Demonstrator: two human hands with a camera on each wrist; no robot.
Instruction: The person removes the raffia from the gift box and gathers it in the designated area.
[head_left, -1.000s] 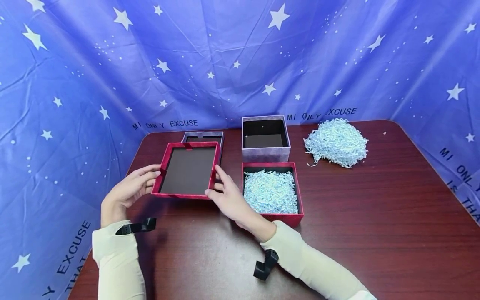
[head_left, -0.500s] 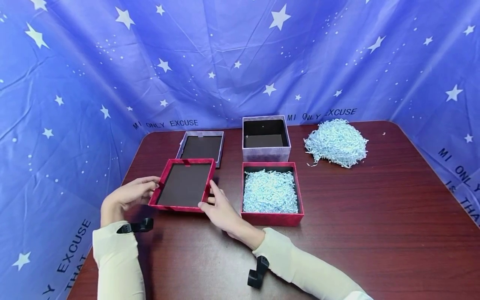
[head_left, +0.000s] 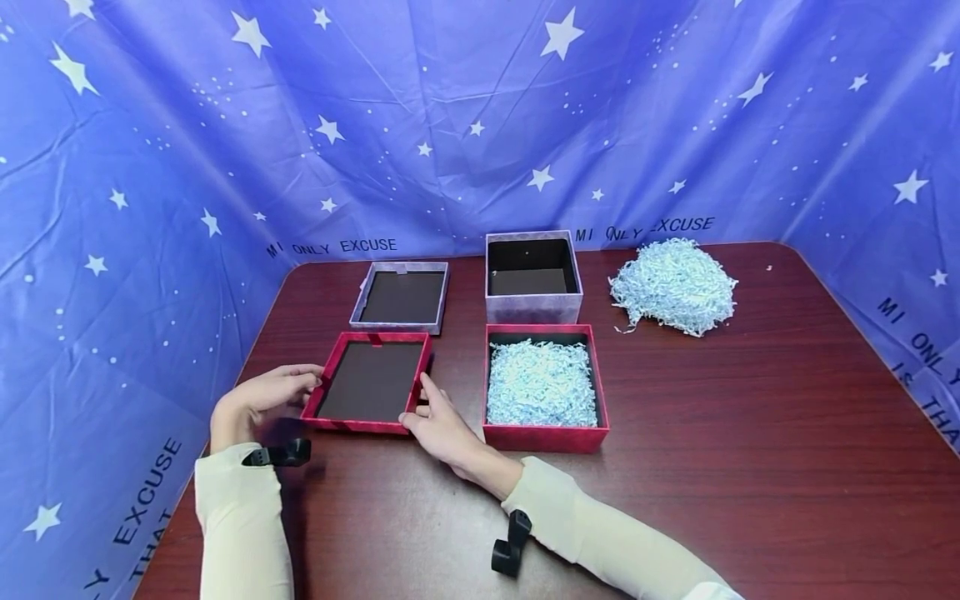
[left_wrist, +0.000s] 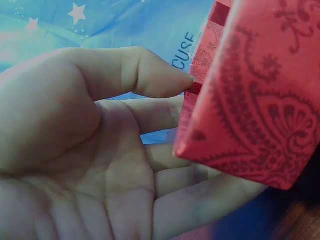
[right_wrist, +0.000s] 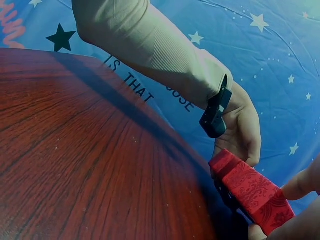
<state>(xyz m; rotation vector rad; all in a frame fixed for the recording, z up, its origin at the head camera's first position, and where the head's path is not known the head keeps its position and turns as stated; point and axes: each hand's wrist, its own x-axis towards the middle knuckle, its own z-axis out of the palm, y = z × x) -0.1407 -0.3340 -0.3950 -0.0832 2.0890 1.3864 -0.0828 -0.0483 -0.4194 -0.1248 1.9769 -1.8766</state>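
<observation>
Both hands hold a red patterned box lid (head_left: pixel 367 382), dark lining facing up, by its opposite sides at the left of the table. My left hand (head_left: pixel 258 402) has its thumb at the lid's side edge; in the left wrist view its other fingers reach beneath the red lid (left_wrist: pixel 255 110). My right hand (head_left: pixel 446 433) pinches the near right corner. The right wrist view shows the lid's outer wall (right_wrist: pixel 255 192) low over the tabletop; whether it touches cannot be told. Right of the hands stands a matching red box (head_left: pixel 543 439) filled with light blue shredded paper (head_left: pixel 540 385).
Behind the red lid lies a lavender box lid (head_left: pixel 405 296), lining up. A lavender box (head_left: pixel 532 310) with a dark interior stands behind the red box. At the back right is a loose pile of blue shredded paper (head_left: pixel 675 287). Starry curtains (head_left: pixel 450 125) border the table.
Both hands have brought the red lid toward the person and lower, out from over the lavender lid, which now shows whole. The boxes and the paper pile have stayed put.
</observation>
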